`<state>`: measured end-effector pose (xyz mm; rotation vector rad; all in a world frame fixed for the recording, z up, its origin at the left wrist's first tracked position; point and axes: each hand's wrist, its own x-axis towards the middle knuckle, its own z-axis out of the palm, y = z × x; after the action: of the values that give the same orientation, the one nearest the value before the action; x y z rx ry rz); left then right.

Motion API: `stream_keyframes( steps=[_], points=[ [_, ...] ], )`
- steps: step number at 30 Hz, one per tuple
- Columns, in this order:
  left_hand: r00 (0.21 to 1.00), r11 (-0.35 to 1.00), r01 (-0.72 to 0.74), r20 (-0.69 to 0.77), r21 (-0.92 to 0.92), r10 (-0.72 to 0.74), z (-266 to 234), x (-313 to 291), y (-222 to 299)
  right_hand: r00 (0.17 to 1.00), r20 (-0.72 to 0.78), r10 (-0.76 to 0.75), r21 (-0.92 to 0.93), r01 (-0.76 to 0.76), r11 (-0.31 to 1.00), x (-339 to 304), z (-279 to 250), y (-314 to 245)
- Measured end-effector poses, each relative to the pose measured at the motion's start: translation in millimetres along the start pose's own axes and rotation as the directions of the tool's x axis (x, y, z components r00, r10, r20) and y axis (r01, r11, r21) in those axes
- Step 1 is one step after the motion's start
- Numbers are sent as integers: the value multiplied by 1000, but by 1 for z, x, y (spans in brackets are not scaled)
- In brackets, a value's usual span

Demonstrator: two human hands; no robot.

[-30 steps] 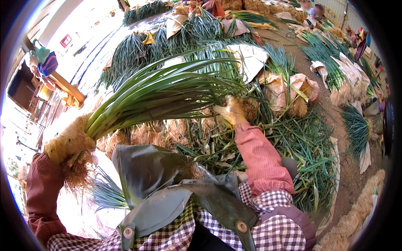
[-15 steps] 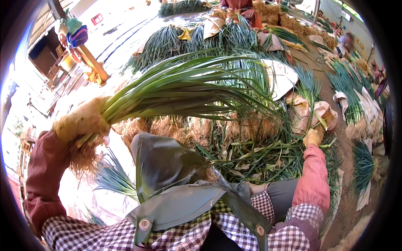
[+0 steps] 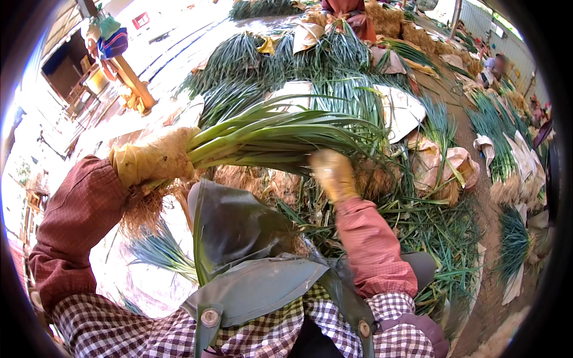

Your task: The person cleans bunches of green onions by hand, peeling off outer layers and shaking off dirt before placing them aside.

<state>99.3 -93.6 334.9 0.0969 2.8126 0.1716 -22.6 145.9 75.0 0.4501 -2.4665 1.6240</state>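
Note:
My left hand, in a yellowish glove, is closed round the root end of a bunch of green onions. The shaggy brown roots hang below the fist, and the long green leaves stretch rightward. My right hand, also in a yellowish glove, is at the leaf tips and smeared by motion, so its fingers cannot be made out. Below it lies a heap of loose leaf trimmings. A dark green apron covers my lap.
Rows of bundled onions lie ahead, some under pale sacking. More bundles lie at the right beyond a dirt strip. Another onion bundle rests at my left. A wooden post stands at the far left; a person sits ahead.
My right hand has come from the right, above the trimmings, leftward to the leaf tips. My left hand has shifted rightward with the bunch of green onions.

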Motion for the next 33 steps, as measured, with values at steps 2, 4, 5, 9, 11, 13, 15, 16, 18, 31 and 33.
stream_keyframes(
  steps=[2,4,5,9,11,13,15,16,18,31,33],
  points=[
    [996,999,-47,-75,-14,46,11,-9,-30,877,51,478,492,-438,752,-10,-24,36],
    [991,1000,-22,-132,1,22,11,-14,-51,757,7,654,626,-513,587,-25,-53,103],
    [958,981,-111,-246,160,148,6,-15,-59,732,129,669,703,-544,459,-43,-73,153],
    [910,933,137,-414,334,15,-18,-44,-145,500,640,583,584,-810,53,-96,-106,273],
    [844,888,293,-533,355,-65,-19,-86,-216,370,563,739,451,-887,101,-97,-96,234],
    [743,831,444,-656,336,-132,-22,-150,-288,315,430,846,301,-934,194,-101,-87,228],
    [623,754,621,-719,215,-308,-8,-203,-343,373,154,915,-8,-925,379,-107,-63,195],
    [496,667,744,-702,40,-511,13,-204,-353,362,157,919,-44,-927,373,-105,-61,193],
    [163,343,906,-541,-250,-825,59,-212,-368,341,164,926,-111,-926,361,-108,-56,198],
    [25,-494,634,654,-596,-756,539,-76,-313,150,351,924,-356,-892,280,-114,16,142],
    [-207,-602,612,631,-513,-748,539,-56,-293,223,316,922,-409,-845,344,-112,20,129]
  ],
)
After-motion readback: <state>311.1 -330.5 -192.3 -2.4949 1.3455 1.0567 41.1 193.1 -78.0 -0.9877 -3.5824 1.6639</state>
